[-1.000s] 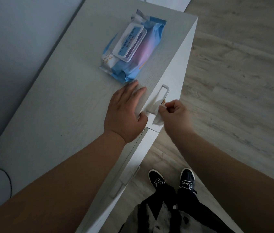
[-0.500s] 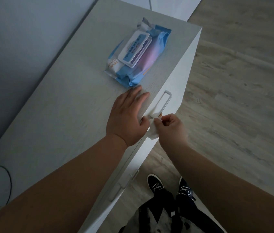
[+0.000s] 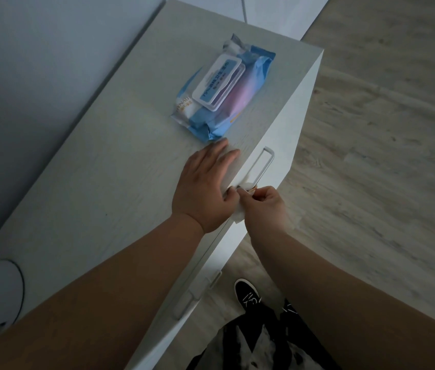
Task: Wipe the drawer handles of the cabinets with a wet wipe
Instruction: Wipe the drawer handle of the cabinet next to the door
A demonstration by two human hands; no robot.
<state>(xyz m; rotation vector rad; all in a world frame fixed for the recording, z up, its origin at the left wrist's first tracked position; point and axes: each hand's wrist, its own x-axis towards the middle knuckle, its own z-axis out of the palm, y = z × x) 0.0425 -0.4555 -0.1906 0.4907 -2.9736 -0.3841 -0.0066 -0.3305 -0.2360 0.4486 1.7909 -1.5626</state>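
Observation:
I look down on a pale grey cabinet (image 3: 120, 166). Its top drawer has a white bar handle (image 3: 264, 164) on the front, right below the top's edge. My right hand (image 3: 263, 206) pinches a white wet wipe (image 3: 239, 216) around the near end of that handle. My left hand (image 3: 205, 188) rests flat on the cabinet top beside it, fingers straight, thumb at the edge touching the wipe. A lower drawer handle (image 3: 197, 297) shows further down the front.
A blue and pink pack of wet wipes (image 3: 224, 94) lies on the cabinet top just beyond my left fingertips. A grey wall runs along the left. Wood-look floor lies to the right, with my black shoes (image 3: 247, 293) below.
My right hand has slid the wipe along the handle toward its near end, closer to my left thumb. My left hand has stayed flat on the top.

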